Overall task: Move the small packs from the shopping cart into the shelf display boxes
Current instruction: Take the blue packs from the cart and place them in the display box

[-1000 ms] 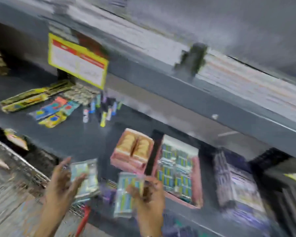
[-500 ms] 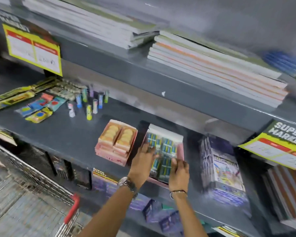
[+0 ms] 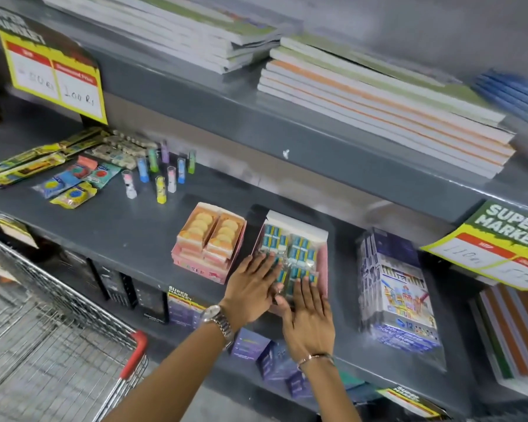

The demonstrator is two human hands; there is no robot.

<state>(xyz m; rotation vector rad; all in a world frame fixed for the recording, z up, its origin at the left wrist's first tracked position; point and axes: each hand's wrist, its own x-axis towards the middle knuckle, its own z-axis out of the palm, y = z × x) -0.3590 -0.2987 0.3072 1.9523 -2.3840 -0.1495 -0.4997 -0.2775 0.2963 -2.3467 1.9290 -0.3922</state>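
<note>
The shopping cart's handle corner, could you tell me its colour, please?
Red, on the shopping cart, seen in the head view.

A second ago each hand held a small pack in the air near the cart; now both the left hand [image 3: 250, 287] and right hand [image 3: 308, 321] lie flat, fingers spread, on the packs [image 3: 299, 257] inside the right-hand display box [image 3: 323, 269] (nothing gripped any more).
</note>
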